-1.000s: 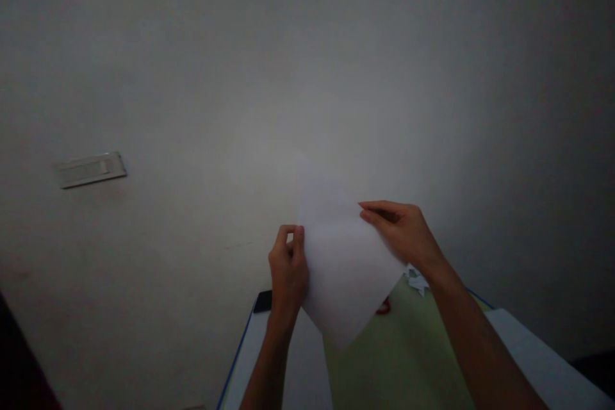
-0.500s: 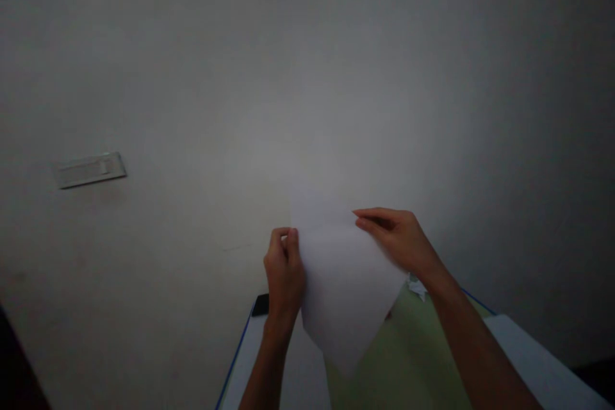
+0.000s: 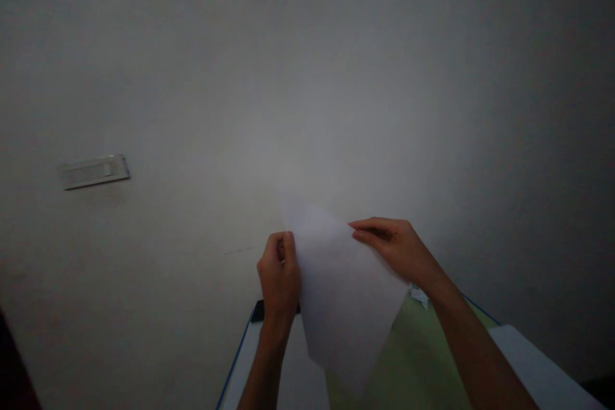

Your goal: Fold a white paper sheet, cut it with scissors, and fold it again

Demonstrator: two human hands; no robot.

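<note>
Between my hands, a sheet of white paper (image 3: 346, 301) hangs tilted above the table, its lower corner pointing down towards me. My left hand (image 3: 279, 272) pinches the sheet's left edge, thumb uppermost. My right hand (image 3: 391, 246) grips the upper right edge between thumb and fingertips. The paper's top part is pale against the wall, so its upper edge is hard to make out.
A green-topped table (image 3: 408, 359) with a blue edge stands against the grey wall (image 3: 307, 77). White sheets (image 3: 302, 371) lie on its left. A dark object (image 3: 258, 311) and a crumpled white scrap (image 3: 419, 296) are at the back. A switch plate (image 3: 93, 172) is on the wall.
Both hands have moved slightly down and to the left with the paper. The sheet's lower corner hangs a little lower.
</note>
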